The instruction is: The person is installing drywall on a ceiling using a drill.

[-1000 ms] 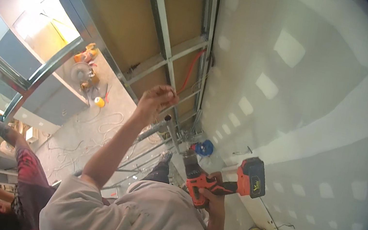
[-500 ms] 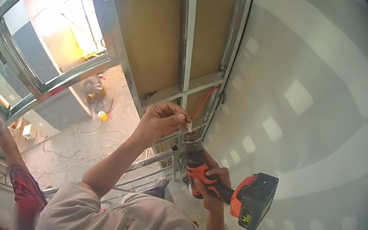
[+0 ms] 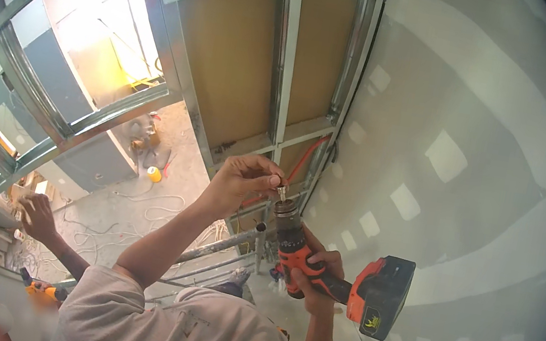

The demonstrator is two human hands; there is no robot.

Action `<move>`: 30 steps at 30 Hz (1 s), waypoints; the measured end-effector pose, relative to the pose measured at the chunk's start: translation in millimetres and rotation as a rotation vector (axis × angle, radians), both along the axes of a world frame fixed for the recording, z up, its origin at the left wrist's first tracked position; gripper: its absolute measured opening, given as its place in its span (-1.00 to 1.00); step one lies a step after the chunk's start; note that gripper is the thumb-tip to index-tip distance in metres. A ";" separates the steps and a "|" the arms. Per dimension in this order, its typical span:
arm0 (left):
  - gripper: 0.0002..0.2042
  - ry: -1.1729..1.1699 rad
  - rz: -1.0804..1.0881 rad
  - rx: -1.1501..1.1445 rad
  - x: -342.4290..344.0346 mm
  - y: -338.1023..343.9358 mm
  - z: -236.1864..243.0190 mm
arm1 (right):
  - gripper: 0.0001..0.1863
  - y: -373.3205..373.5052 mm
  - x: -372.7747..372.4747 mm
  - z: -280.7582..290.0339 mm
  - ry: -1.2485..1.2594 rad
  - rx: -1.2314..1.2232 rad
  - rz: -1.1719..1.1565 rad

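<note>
My right hand (image 3: 320,274) is wrapped around the handle of a red-and-black cordless drill (image 3: 293,251). A large dark battery (image 3: 385,298) sits at the drill's base, to the right. The chuck (image 3: 285,208) points up and away from me. Just above it, my left hand (image 3: 251,180) pinches a small shiny metal bit (image 3: 282,193) between thumb and fingers. The bit's lower end meets the chuck's mouth; whether it is seated inside cannot be seen.
Metal stud framing (image 3: 283,48) backed by brown board stands ahead. On the right rises a grey plasterboard wall (image 3: 485,208) with white filler patches. Scaffold rails (image 3: 219,245) lie below me. At left are a co-worker's hand (image 3: 38,215) and an orange-and-black tool (image 3: 44,289). Cables trail across the floor.
The co-worker's hand has come down off the metal frame, and an orange-and-black tool has appeared at lower left. My hands and the drill hold nearly the same pose; the view has shifted slightly.
</note>
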State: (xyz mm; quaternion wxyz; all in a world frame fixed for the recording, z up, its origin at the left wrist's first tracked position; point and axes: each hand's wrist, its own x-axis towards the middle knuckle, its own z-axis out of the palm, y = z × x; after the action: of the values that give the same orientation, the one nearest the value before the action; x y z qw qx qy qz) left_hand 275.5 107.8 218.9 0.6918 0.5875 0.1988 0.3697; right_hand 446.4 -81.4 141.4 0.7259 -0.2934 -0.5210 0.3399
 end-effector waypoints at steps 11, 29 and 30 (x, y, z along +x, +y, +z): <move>-0.86 -0.191 -0.188 0.092 37.0 -11.0 66.3 | -0.72 14.3 -10.7 36.3 -0.087 0.164 -0.190; 0.01 -0.657 -0.239 0.797 75.2 144.6 454.5 | -0.67 66.2 -10.0 120.8 -0.069 0.367 -0.337; 0.01 -0.657 -0.258 0.798 87.6 154.4 505.2 | -0.67 68.2 -8.9 121.9 -0.072 0.363 -0.366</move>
State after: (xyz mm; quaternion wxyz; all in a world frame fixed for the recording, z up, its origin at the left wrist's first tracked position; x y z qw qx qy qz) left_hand 363.1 262.2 724.2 0.4801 0.6779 -0.2586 0.4930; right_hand 437.5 -13.3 263.3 0.7973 -0.2597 -0.5369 0.0931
